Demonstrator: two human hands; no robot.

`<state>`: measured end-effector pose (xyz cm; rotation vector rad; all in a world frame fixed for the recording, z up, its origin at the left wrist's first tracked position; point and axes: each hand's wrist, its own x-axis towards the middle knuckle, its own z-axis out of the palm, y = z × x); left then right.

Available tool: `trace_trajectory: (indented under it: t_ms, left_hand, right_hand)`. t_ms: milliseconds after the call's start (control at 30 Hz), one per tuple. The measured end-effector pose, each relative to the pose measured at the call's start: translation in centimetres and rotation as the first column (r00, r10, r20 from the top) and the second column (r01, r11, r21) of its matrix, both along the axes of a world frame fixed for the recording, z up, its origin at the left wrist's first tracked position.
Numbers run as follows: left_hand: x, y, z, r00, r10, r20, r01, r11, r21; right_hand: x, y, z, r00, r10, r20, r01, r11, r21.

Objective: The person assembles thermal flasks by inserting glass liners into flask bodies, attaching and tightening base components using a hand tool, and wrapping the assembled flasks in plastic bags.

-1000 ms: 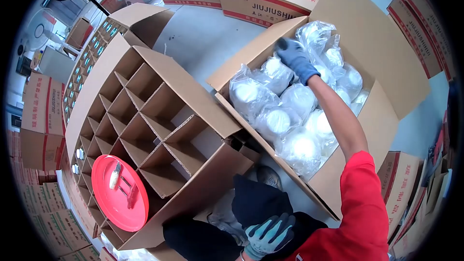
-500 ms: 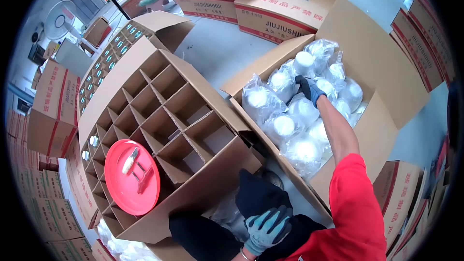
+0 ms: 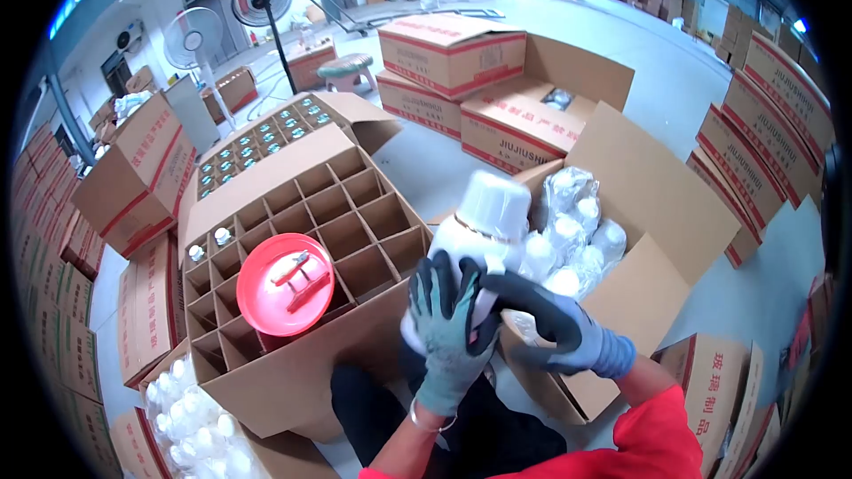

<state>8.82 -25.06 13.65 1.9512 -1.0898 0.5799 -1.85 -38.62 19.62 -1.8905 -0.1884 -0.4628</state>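
Between and just above the two gloved hands in the head view, a glossy white rounded vessel with a broad white cap and a thin gold-coloured ring (image 3: 493, 204) leans with its cap up and away. The left hand (image 3: 453, 324), in a pale green-grey glove, lies spread over the vessel's near side; the right hand (image 3: 555, 324), in a dark-palmed blue-grey glove, curves in from the other side, its fingertips close to the left fingers, its thumb apart. The hands are together at the vessel; how firmly either grips I cannot tell.

To the left of the hands stands an open brown cardboard box with a grid of dividers (image 3: 346, 381). On its dividers rests a round red plastic dish (image 3: 256, 306), carrying a red two-pronged tool (image 3: 310, 293). Right of the hands and beyond them, a second open brown cardboard box (image 3: 666, 195) holds white vessels in clear plastic wrap (image 3: 568, 235). Farther beyond the hands sit red-banded printed cartons (image 3: 524, 120). Low on the left, well apart from the hands, white bottles (image 3: 191, 421) cluster.
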Motion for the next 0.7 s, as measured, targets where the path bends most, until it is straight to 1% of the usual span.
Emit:
trace_trajectory:
  t_ms: [33, 67, 100, 133, 200, 233, 267, 300, 333, 400, 433, 467, 500, 533, 567, 600, 633, 667, 700]
  left_hand:
    - [0.3, 1.5, 0.3, 0.997, -0.063, -0.054, 0.061, 0.997, -0.04]
    - [0.3, 3.5, 0.3, 0.985, -0.128, -0.112, 0.12, 0.99, -0.075]
    - [-0.3, 5.4, 0.2, 0.967, -0.127, -0.221, 0.099, 0.987, -0.13]
    - [-0.6, 7.1, -0.8, 0.932, -0.154, -0.328, 0.096, 0.978, -0.186]
    - [-1.7, 10.8, -1.4, 0.931, -0.168, -0.324, 0.121, 0.98, -0.158]
    - [-2.7, 12.2, -1.6, 0.94, -0.171, -0.297, 0.146, 0.984, -0.105]
    - [-3.6, 13.3, -1.8, 0.945, -0.176, -0.275, 0.17, 0.984, -0.046]
    - [-3.9, 13.6, -1.9, 0.96, -0.22, -0.175, 0.223, 0.975, -0.002]
    - [-4.2, 14.3, -2.4, 0.95, -0.219, -0.222, 0.224, 0.975, -0.002]
    - [-4.9, 16.5, -4.2, 0.922, -0.217, -0.321, 0.228, 0.974, -0.004]
    - [-5.2, 18.3, -6.8, 0.867, -0.185, -0.463, 0.17, 0.983, -0.075]
    - [-5.4, 19.4, -7.3, 0.62, -0.242, -0.746, 0.144, 0.97, -0.195]
    - [-5.7, 20.2, -8.6, 0.434, -0.282, -0.856, 0.11, 0.959, -0.26]
    - [-5.9, 21.1, -10.6, 0.218, -0.315, -0.924, 0.056, 0.949, -0.311]
    - [-5.8, 22.3, -13.0, 0.169, -0.314, -0.934, 0.138, 0.946, -0.293]
    - [-6.9, 24.2, -15.8, -0.078, -0.487, -0.87, 0.026, 0.872, -0.49]
    - [-8.1, 25.6, -17.8, -0.214, -0.565, -0.797, -0.069, 0.823, -0.564]
    - [-9.1, 26.4, -18.8, -0.222, -0.575, -0.787, -0.141, 0.818, -0.558]
    - [-9.7, 27.1, -19.6, -0.203, -0.578, -0.79, -0.205, 0.814, -0.543]
  right_hand:
    - [-1.2, -0.4, 0.8, 0.999, -0.001, 0.034, 0.012, 0.951, -0.308]
    - [-2.6, -1.0, 1.0, 0.998, 0.002, 0.066, 0.037, 0.816, -0.577]
    - [-3.7, -0.6, 0.8, 0.972, -0.141, 0.189, 0.225, 0.798, -0.559]
    - [-4.6, 0.2, 0.1, 0.885, -0.365, 0.29, 0.466, 0.704, -0.536]
    - [-3.7, 2.0, 1.8, 0.803, -0.502, 0.321, 0.591, 0.604, -0.534]
    - [-3.4, 2.2, 1.0, 0.879, -0.47, 0.078, 0.443, 0.746, -0.497]
    - [-2.9, 2.3, -0.9, 0.928, -0.306, -0.212, 0.247, 0.932, -0.266]
    - [-2.8, 2.8, -1.4, 0.873, -0.218, -0.437, 0.161, 0.973, -0.164]
    - [-2.7, 3.1, -1.8, 0.769, -0.101, -0.631, 0.095, 0.995, -0.043]
    - [-2.6, 3.5, -3.9, 0.683, 0.037, -0.73, -0.001, 0.999, 0.05]
    - [-2.4, 3.3, -5.4, 0.853, 0.141, -0.503, -0.193, 0.98, -0.053]
    - [-2.2, 3.5, -5.9, 0.926, 0.283, -0.251, -0.336, 0.921, -0.2]
    - [-2.3, 3.8, -5.7, 0.881, 0.413, -0.232, -0.459, 0.864, -0.207]
    - [-2.4, 4.0, -6.0, 0.848, 0.501, -0.173, -0.53, 0.808, -0.258]
    - [-2.7, 3.4, -5.4, 0.864, 0.485, -0.132, -0.503, 0.831, -0.238]
    - [-3.1, 2.6, -5.0, 0.881, 0.466, -0.088, -0.473, 0.851, -0.229]
    - [-4.2, 1.7, -5.3, 0.931, 0.343, -0.127, -0.361, 0.915, -0.179]
    - [-5.3, 0.4, -5.5, 0.962, 0.216, -0.165, -0.24, 0.96, -0.144]
    - [-5.6, -1.2, -6.6, 0.982, 0.056, -0.181, -0.108, 0.951, -0.291]
